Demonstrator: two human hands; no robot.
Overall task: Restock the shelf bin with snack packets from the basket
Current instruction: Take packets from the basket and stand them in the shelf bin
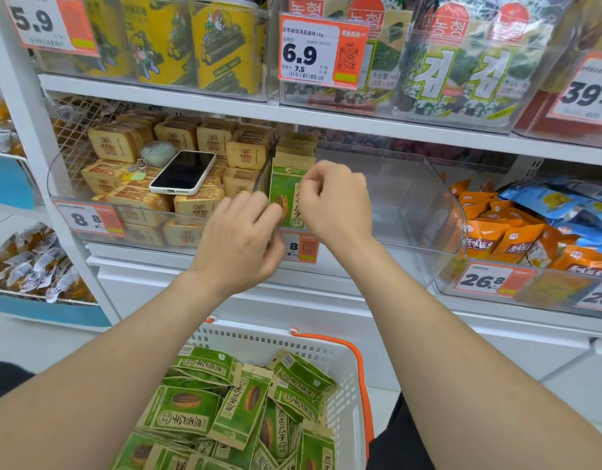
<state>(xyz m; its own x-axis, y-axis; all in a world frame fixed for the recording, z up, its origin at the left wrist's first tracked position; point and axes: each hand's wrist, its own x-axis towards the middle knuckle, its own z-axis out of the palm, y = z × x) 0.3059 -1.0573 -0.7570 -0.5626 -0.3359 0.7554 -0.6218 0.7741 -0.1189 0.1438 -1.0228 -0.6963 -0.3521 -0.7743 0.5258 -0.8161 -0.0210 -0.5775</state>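
Note:
Several green and tan snack packets stand upright in a row at the left end of a clear plastic shelf bin. My left hand and my right hand are both at the front packet, fingers curled and pinching its edges. The right part of the bin holds nothing. Below, a white basket with orange handles holds several more of the same green packets, lying in a loose pile.
The bin to the left holds tan biscuit packs with a phone and a keyring lying on top. Orange and blue packets fill the bin to the right. Seaweed packs and yellow cans sit on the shelf above.

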